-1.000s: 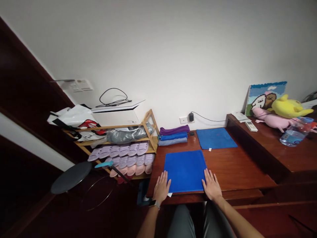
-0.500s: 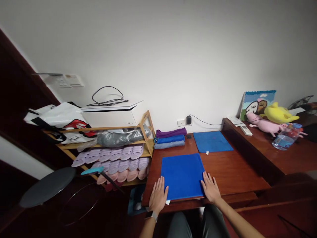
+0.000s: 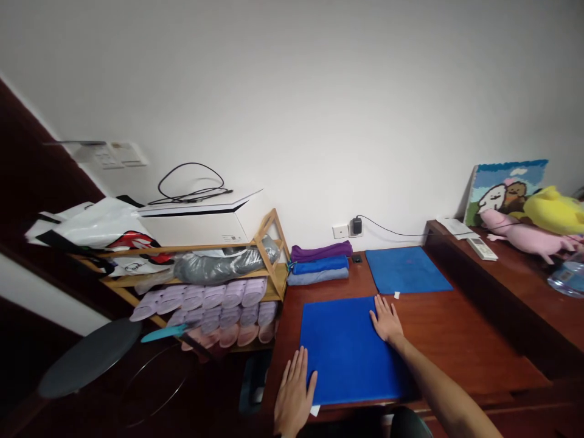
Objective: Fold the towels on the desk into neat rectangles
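A bright blue cloth (image 3: pixel 349 353) lies spread flat on the brown wooden table (image 3: pixel 465 340), with a white tag at its near left corner. My left hand (image 3: pixel 294 392) rests flat at the cloth's left edge, fingers stretched out. Over by the far right corner, my right hand (image 3: pixel 387 320) lies flat with its fingers spread, touching the cloth's edge. Farther back is a second, duller blue cloth (image 3: pixel 406 269), also flat. Left of it sit several folded cloths: purple (image 3: pixel 322 250), blue (image 3: pixel 322 264) and grey-blue (image 3: pixel 318 277).
On the left, a wooden rack (image 3: pixel 276 255) holds slippers (image 3: pixel 210 296), a white box (image 3: pixel 196 222) and a plastic bag (image 3: pixel 91 222). A round dark stool (image 3: pixel 91 356) stands in front. Along the right, a higher surface carries a remote (image 3: pixel 482 248), plush toys (image 3: pixel 524 236) and a bottle (image 3: pixel 568 277).
My right hand has slid away from me along the cloth's right edge to the far right corner. My left hand stays by the left edge. The camera view has shifted somewhat.
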